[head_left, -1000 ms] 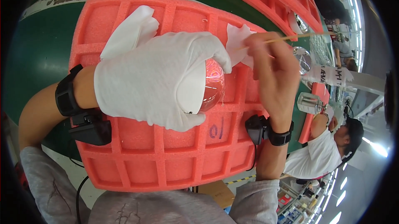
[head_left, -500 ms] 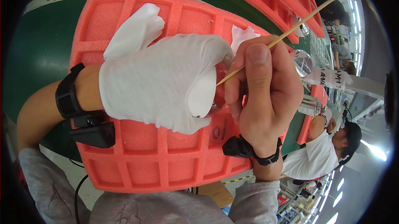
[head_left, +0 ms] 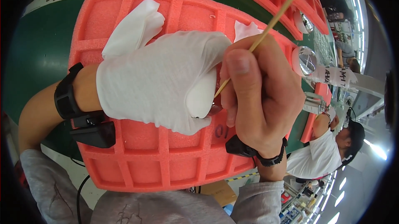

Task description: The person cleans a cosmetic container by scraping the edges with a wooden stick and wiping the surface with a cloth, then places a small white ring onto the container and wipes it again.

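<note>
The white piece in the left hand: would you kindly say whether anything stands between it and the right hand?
Only the thin stick, gripped by the right hand, points toward the white piece; nothing else visible intervenes.

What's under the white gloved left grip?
Under the white gloved left grip, part of a white rounded piece shows, with the red gridded foam tray beneath. The rest of the piece and the cells directly below are covered.

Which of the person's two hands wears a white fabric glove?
The left hand, gloved to the wrist and holding a smooth white rounded piece; the right hand is bare and pinches a thin tan wooden stick.
</note>
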Tool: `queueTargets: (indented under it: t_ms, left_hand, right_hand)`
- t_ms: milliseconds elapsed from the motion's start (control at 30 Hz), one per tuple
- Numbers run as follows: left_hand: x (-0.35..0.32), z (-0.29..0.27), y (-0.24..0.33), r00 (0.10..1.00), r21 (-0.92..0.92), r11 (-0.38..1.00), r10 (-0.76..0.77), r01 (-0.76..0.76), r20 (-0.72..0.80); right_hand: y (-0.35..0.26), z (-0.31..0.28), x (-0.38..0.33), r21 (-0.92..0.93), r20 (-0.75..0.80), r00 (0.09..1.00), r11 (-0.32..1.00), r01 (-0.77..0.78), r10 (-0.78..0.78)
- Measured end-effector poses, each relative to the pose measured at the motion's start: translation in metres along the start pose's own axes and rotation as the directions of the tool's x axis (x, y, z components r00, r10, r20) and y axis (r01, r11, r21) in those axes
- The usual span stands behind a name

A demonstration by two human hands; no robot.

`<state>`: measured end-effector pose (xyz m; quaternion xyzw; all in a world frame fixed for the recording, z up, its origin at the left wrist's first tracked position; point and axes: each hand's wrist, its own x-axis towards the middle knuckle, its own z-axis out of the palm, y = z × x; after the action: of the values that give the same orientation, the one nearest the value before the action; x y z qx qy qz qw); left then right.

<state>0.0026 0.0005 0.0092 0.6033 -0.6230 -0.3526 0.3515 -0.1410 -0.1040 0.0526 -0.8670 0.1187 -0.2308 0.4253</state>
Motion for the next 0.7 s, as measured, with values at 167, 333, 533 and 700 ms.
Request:
queueTargets:
  t_ms: [167,333,533,700]
  left_hand:
    - [-0.001,0.001,0.005,0.997,0.174,0.985,0.030,-0.017,-0.072]
    - [0.001,0.000,0.004,0.997,0.201,0.979,0.046,-0.032,-0.064]
    - [0.001,-0.002,0.008,0.999,0.222,0.975,0.018,-0.006,-0.049]
    - [0.002,-0.002,0.009,0.997,0.126,0.992,0.017,-0.008,-0.074]
  right_hand:
    - [0.001,-0.002,-0.001,0.229,-0.028,0.986,0.961,-0.152,0.163]
    - [0.004,0.000,0.000,0.409,-0.041,0.973,0.892,-0.193,0.229]
    - [0.008,0.000,-0.005,0.442,-0.055,0.983,0.887,-0.133,0.175]
    - [0.016,-0.001,-0.007,0.425,-0.044,0.997,0.904,-0.042,0.068]
